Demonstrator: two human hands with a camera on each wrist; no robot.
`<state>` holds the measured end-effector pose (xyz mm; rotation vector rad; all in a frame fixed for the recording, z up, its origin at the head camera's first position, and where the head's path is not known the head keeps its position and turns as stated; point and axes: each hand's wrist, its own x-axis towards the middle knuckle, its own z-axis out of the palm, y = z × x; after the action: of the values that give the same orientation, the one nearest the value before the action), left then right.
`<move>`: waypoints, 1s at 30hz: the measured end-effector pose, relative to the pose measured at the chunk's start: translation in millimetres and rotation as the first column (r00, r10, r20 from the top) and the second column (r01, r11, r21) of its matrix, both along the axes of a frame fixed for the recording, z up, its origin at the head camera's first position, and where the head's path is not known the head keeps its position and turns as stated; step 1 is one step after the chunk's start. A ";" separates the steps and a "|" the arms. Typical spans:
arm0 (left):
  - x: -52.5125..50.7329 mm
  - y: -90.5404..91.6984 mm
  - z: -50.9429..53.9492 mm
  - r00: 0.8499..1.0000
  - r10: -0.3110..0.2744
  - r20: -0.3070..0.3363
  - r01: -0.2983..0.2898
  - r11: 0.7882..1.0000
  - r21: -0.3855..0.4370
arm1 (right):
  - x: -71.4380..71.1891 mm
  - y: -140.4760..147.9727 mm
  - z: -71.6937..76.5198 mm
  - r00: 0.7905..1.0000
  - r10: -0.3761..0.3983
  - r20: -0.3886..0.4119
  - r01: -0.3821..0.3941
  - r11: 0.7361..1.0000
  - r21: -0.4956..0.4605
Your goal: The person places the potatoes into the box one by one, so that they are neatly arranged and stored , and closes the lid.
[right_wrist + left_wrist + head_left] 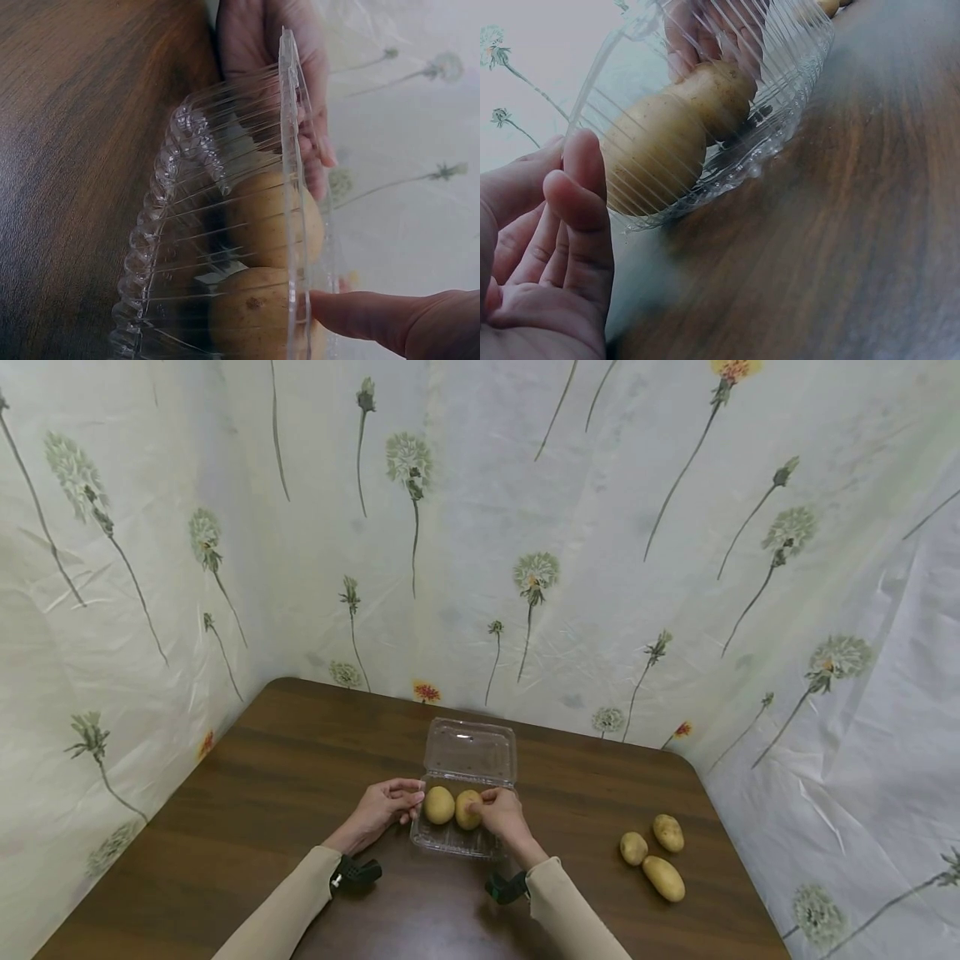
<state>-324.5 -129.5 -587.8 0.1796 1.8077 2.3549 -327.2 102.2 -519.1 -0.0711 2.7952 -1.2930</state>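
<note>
Right hand [504, 817] pinches the right-hand potato [467, 817] between thumb and fingers; that potato sits inside a clear plastic container [450, 842]. Beside it, in the same container, lies the left-hand potato [439, 805], the two touching side by side. Left hand [381, 812] pinches the container's left edge between thumb and fingertips. Container walls are ribbed and transparent, the potatoes visible through them from both wrists. Its lid [471, 752], hinged at the far side, stands open and leans back, away from the person.

Container position: on the dark brown wood-grain table [315, 760], toward the middle. Well apart, near the table's right edge, are three loose potatoes: a spotted one [668, 832] farthest back, a small one [633, 848] at left, and an elongated one [664, 878] nearest the person. Both forearms wear beige sleeves [288, 902], with a black device [356, 872] at each wrist. Behind the table hangs pale sheeting [465, 502] printed with dandelions.
</note>
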 end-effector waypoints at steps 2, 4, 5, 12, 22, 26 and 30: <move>-0.2 0.0 0.0 1.000 0.000 0.000 0.000 1.000 0.002 | -0.5 -0.2 0.3 1.000 0.001 0.001 -0.001 1.000 0.002; -0.4 -0.1 -0.1 1.000 -0.002 -0.002 0.002 1.000 0.001 | -0.9 -0.2 1.0 1.000 0.004 0.001 -0.004 1.000 0.002; -0.7 -0.1 -0.3 1.000 -0.005 -0.003 0.005 1.000 0.000 | -1.2 -0.3 1.4 1.000 0.005 0.001 -0.005 1.000 0.001; -1.6 -0.2 -2.1 1.000 -0.004 -0.009 0.004 1.000 0.001 | -2.5 -0.1 4.4 1.000 0.030 0.009 -0.030 1.000 0.010; -1.7 -0.3 0.0 1.000 -0.001 -0.010 0.001 1.000 0.011 | -3.2 -1.8 9.0 1.000 0.018 0.016 -0.019 0.998 0.062; -1.9 -0.5 -0.2 1.000 -0.001 -0.009 0.001 1.000 0.008 | -3.0 -2.2 8.9 1.000 0.012 0.017 -0.012 0.998 0.057; -0.9 -0.8 -1.4 1.000 -0.005 -0.005 0.005 1.000 0.001 | -2.1 -1.2 6.2 1.000 0.015 0.005 -0.015 0.998 0.056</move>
<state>-325.3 -130.3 -589.2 0.1906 1.8063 2.3536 -329.3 101.0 -512.9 -0.0866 2.8197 -1.2091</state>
